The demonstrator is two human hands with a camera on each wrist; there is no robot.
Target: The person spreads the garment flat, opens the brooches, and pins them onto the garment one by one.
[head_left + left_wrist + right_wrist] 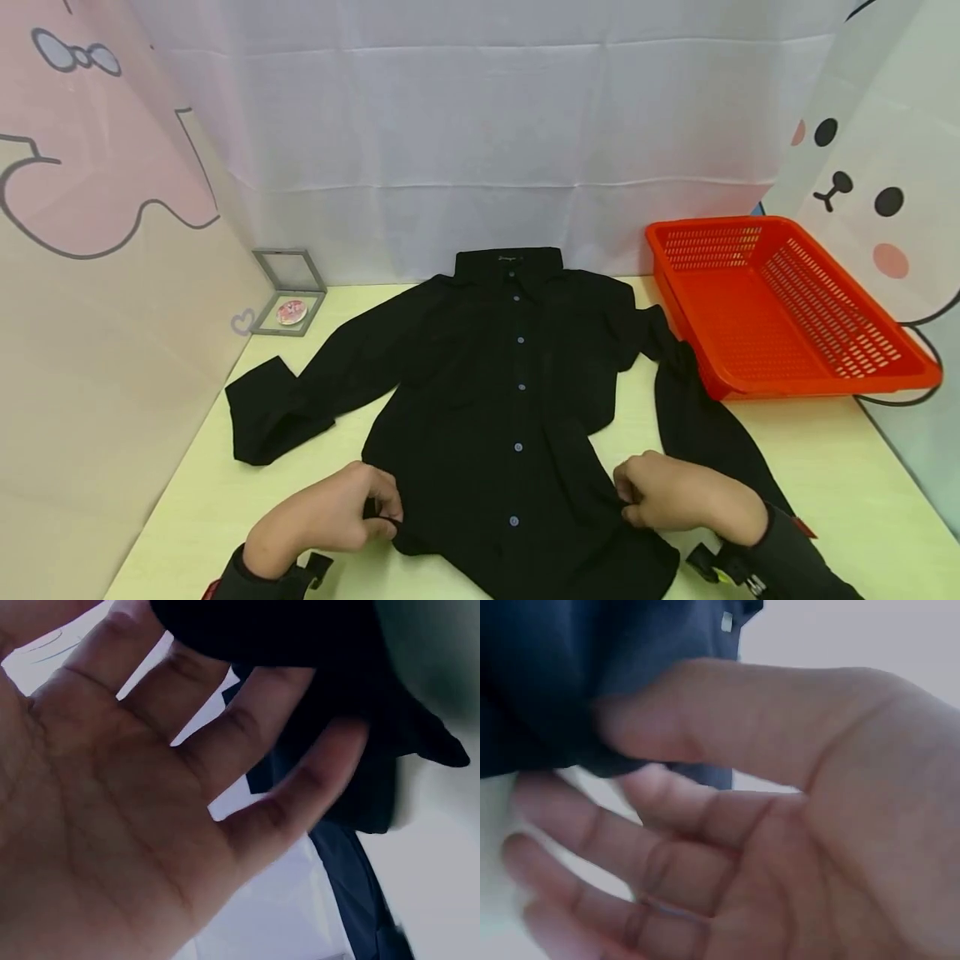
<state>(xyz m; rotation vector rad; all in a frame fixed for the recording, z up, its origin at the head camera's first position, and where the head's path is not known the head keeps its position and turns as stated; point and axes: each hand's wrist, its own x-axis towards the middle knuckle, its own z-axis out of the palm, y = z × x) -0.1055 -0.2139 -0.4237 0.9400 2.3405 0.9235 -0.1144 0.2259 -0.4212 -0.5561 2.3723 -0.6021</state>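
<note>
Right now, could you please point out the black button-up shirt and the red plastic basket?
Black button-up shirt (472,404): head view, on its front.
Red plastic basket (780,325): head view, on its inside floor.

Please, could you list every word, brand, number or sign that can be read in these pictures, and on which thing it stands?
No text can be read clearly.
Pale lettering on the collar of the black shirt: too small to read.
Pink round thing in the grey frame: too small to tell whether it has writing.

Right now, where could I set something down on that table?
Bare table shows right of the right hand, in front of the red basket, and left of the left hand. The black shirt crowds the middle.
</note>
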